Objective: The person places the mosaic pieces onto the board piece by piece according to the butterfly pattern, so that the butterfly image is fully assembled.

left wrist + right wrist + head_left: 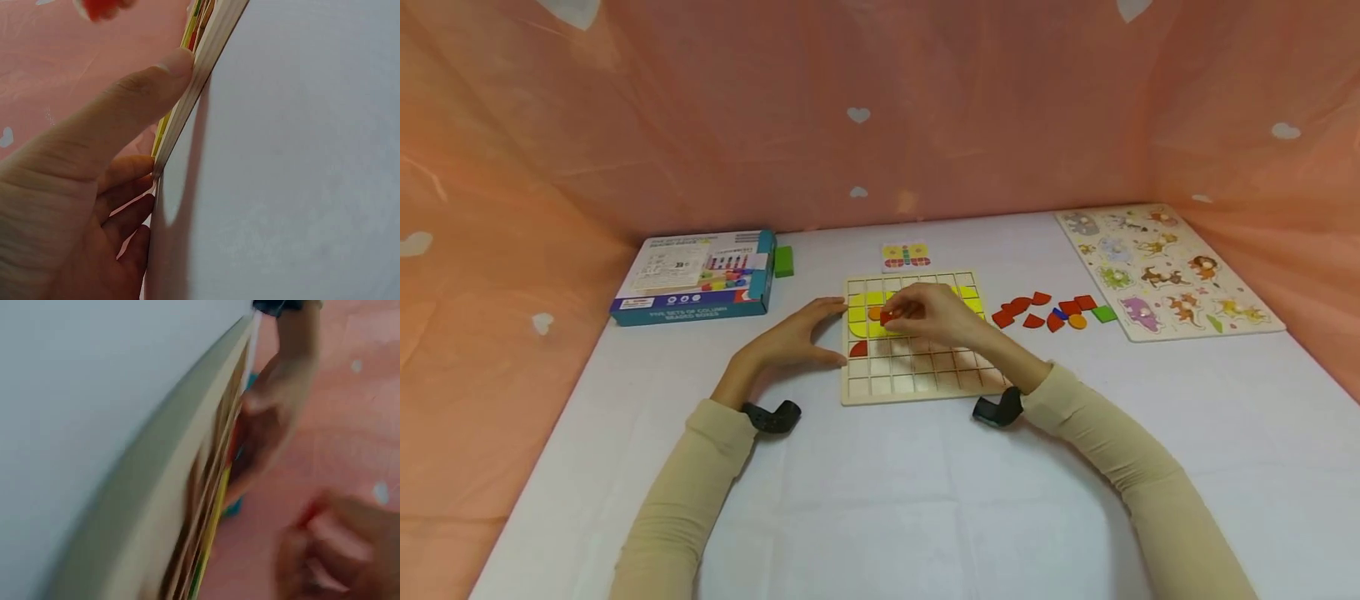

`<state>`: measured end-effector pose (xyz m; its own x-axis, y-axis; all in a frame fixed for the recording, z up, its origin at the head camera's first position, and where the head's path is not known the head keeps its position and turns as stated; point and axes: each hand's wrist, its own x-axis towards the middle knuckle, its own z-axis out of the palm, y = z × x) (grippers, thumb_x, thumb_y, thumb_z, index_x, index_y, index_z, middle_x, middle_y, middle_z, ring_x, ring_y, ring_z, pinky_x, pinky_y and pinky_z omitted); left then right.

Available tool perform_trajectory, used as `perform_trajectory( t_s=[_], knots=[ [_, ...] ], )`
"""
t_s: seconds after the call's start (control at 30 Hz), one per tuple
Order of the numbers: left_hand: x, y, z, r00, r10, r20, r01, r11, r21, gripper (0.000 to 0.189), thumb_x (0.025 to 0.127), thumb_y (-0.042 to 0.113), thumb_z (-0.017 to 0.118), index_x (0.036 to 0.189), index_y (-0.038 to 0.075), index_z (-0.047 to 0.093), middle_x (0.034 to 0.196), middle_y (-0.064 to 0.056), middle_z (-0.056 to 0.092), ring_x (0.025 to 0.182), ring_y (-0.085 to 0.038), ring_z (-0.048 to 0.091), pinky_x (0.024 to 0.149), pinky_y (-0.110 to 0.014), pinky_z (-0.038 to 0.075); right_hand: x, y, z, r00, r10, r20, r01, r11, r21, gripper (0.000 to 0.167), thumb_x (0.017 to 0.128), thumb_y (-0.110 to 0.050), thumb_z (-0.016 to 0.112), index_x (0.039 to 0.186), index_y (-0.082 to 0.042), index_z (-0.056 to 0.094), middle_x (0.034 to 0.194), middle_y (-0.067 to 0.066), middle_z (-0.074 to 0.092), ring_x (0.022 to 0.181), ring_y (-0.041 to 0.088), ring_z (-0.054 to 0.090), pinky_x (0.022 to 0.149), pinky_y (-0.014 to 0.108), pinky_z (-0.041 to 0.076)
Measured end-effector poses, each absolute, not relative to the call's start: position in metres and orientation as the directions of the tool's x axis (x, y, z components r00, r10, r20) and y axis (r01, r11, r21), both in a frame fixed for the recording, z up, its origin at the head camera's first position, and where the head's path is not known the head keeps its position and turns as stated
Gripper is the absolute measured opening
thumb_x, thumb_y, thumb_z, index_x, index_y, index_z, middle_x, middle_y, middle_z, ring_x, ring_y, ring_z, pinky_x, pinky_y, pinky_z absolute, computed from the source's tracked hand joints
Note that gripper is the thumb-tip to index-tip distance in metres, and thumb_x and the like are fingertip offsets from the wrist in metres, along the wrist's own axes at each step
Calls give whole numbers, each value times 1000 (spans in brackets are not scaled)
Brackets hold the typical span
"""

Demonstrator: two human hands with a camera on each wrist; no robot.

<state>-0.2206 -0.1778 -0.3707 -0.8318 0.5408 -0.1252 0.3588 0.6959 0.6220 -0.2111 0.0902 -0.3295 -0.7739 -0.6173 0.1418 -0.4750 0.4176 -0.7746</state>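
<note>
A wooden grid board [917, 387] lies on the white table in the head view. Yellow pieces [857, 314] fill part of its upper rows, with an orange round piece [875, 313] among them. Below these, a red quarter-circle piece [858, 349] sits at the left side. My right hand [943, 315] pinches a small red piece [886, 318] over the board, hiding some cells; it is blurred in the right wrist view. My left hand [790, 337] has thumb and fingers spread along the board's left edge, and the left wrist view shows the thumb [175, 67] against that edge.
Behind the board lies a small pattern card [906, 257]. Loose red pieces [1019, 306], an orange disc [1077, 322] and a green square [1103, 314] lie to the right, before an animal puzzle board [1172, 275]. At left are a boxed toy [692, 279] and a green block [783, 262].
</note>
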Motion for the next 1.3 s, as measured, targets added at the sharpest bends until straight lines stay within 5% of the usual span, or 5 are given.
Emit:
perform_trajectory(
  t_s=[0.13, 0.3, 0.97, 1.3],
  knots=[
    [-220, -177, -371, -827, 549, -121, 367, 691, 623, 91, 73, 46, 76, 145, 13, 32, 153, -5, 22, 141, -25, 17, 113, -50, 17, -207, 71, -341, -716, -674, 181, -630, 514, -583, 26, 82, -16, 72, 103, -1, 68, 94, 6, 67, 80, 14, 58, 71, 22, 51],
    [-220, -177, -370, -829, 547, -119, 369, 694, 618, 91, 73, 46, 76, 145, 13, 32, 153, -5, 22, 141, -25, 17, 113, -48, 17, -207, 64, -349, -696, -703, 146, -674, 571, -468, 24, 83, -21, 71, 100, -4, 69, 93, 4, 64, 83, 14, 54, 73, 22, 49],
    [-219, -175, -369, -827, 549, -117, 370, 690, 621, 91, 73, 44, 77, 145, 13, 32, 153, -6, 23, 141, -26, 18, 113, -50, 17, -207, 70, -345, -691, -712, 129, -665, 555, -499, 25, 82, -19, 73, 100, -3, 70, 94, 5, 66, 83, 14, 57, 73, 22, 50],
    [-219, -176, -369, -838, 528, -141, 344, 711, 614, 93, 72, 46, 77, 146, 14, 31, 153, -5, 21, 141, -25, 17, 113, -48, 17, -226, 177, -319, -702, -691, 174, -647, 517, -560, 24, 81, -4, 71, 104, 0, 67, 104, 12, 64, 94, 27, 60, 83, 41, 52]
  ],
)
